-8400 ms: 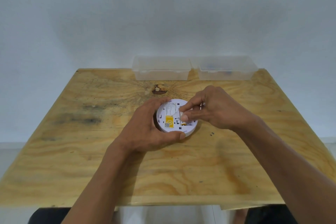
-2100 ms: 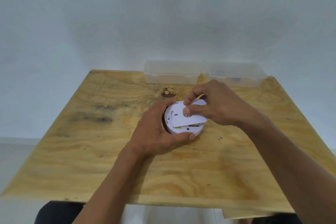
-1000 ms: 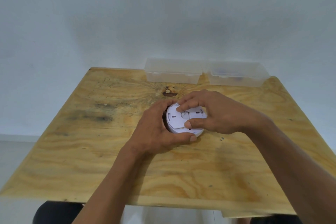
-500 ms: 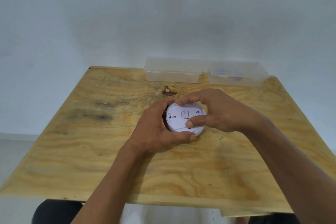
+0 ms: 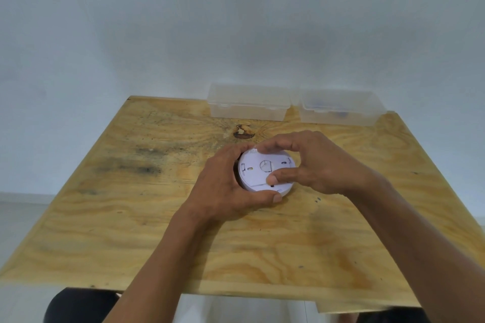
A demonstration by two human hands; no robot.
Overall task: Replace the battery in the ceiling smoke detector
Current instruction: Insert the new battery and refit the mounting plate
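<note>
One plywood table (image 5: 131, 217), bearing all items. Two clear plastic boxes (image 5: 248, 107), lidded, side by side at the far edge, well beyond the fingertips; contents unclear. One smoke detector (image 5: 258, 177), white round disc, back plate up, lying on the table between both hands. Left hand (image 5: 223, 186): fingers curled round the near-left rim, thumb along the front edge, holding the body steady. Right hand (image 5: 317, 162): fingers arched over the far rim, thumb pressing the plate face, gripping the plate. Handling, judged: light, rigid, thin moulded plastic; smooth and inclined to slip; tabs likely brittle. Best held at the rim, opposite sides, twisting gently rather than prying.
</note>
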